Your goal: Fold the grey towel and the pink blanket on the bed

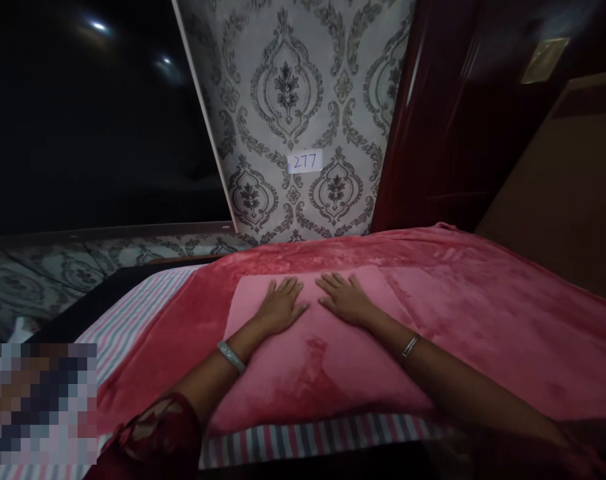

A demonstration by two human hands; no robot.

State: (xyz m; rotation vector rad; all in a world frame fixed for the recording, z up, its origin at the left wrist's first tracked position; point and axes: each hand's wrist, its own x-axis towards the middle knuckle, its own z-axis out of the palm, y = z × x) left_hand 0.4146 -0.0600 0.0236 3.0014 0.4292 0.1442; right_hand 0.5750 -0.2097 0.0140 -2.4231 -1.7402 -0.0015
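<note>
Flat, both open — left hand [281, 307], right hand [346, 300] — mid-blanket [483, 313], edges well apart.

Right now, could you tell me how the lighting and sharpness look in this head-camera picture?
Head view: dim light, brightest on the patterned wall and pink blanket where the left hand and right hand lie flat; the upper left is nearly black with two small glare spots; straight edges lean from wide-angle distortion; the lower left corner is pixelated; the dark red door looks soft.
</note>
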